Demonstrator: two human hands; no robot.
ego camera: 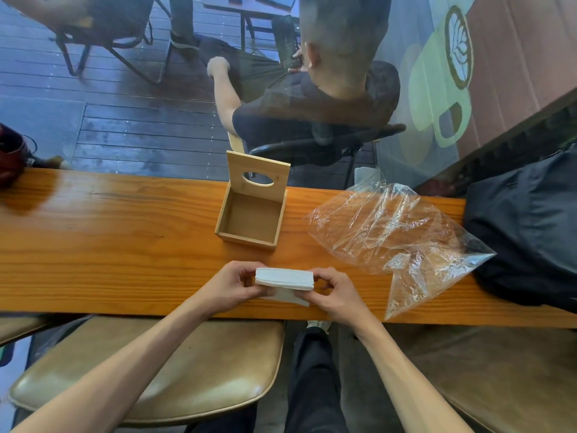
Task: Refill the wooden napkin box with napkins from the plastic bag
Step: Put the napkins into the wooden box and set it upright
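A stack of white napkins (284, 279) is held between both hands just above the wooden counter (109, 245), near its front edge. My left hand (232, 284) grips the stack's left end and my right hand (337, 292) grips its right end. One loose napkin hangs below the stack. Beyond the hands stands the wooden napkin box (251, 214), its inside bare and its lid with an oval slot (258, 176) tipped up at the back. The clear plastic bag (396, 232) lies crumpled to the right of the box.
A black bag (527, 226) rests on the counter's right end, touching the plastic bag. A dark red object (11, 157) sits at the far left edge. Behind the counter is a window, with a seated person outside. Tan stools (150, 379) stand below me.
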